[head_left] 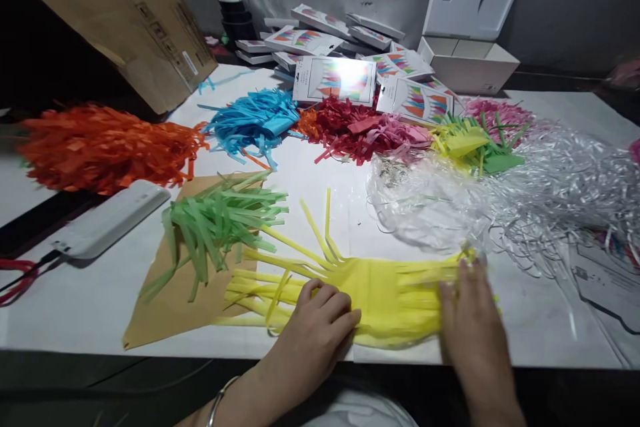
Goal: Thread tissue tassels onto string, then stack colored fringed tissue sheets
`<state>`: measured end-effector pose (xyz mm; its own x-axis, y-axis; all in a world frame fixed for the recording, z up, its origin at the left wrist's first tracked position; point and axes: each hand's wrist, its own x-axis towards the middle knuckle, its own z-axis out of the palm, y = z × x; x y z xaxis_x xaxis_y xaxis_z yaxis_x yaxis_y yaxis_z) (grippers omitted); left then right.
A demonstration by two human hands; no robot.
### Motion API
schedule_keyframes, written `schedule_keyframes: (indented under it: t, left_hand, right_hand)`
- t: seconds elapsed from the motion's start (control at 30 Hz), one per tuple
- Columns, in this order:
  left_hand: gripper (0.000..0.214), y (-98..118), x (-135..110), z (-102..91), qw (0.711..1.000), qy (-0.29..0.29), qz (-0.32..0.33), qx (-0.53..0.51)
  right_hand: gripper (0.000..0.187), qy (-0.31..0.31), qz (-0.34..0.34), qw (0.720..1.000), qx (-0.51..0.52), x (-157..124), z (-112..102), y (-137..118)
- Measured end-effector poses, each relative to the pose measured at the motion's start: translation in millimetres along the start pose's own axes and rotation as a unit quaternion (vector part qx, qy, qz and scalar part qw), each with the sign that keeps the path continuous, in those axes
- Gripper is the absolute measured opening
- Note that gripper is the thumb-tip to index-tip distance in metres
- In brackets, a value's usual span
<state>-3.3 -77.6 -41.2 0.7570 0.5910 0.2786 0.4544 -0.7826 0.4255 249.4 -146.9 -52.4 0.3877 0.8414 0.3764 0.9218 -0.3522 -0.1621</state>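
A yellow fringed tissue sheet (385, 290) lies flat at the near edge of the white table (80, 293). My left hand (317, 320) rests on its left half with the fingers curled down onto the paper. My right hand (473, 323), blurred by motion, lies flat on the sheet's right fringe with the fingers stretched out. A green fringed bundle (220, 223) sits on a brown paper sheet (165, 307) just left of the yellow one.
Piles of fringed paper lie behind: orange (100, 147), blue (255, 121), red (345, 127), pink (400, 133), yellow-green (470, 143). Silver foil strips in clear plastic (540, 200) spread at right. Printed packets (335, 79), a white box (470, 20), a cardboard carton (130, 20) and a white device (107, 220) stand around.
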Motion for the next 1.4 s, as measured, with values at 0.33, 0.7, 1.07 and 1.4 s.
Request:
schedule_keyframes:
  t: [0.33, 0.7, 1.07, 1.4]
  left_hand:
    - [0.02, -1, 7, -11.3, 0.998, -0.042, -0.011, -0.051]
    - [0.023, -14, 44, -16.9, 0.973, -0.147, -0.175, 0.047]
    - [0.025, -12, 72, -20.0, 0.937, -0.202, -0.247, 0.14]
    - [0.025, -11, 45, -24.0, 0.993, 0.015, -0.056, 0.105]
  right_hand:
    - [0.026, -0.026, -0.361, 0.906, 0.219, -14, -25, -38]
    - [0.029, -0.096, -0.167, 0.952, 0.238, 3, -9, -35]
    - [0.017, 0.005, -0.284, 0.943, 0.173, 18, -5, -48]
    - [0.02, -0.006, -0.315, 0.916, 0.248, 15, 0, -54]
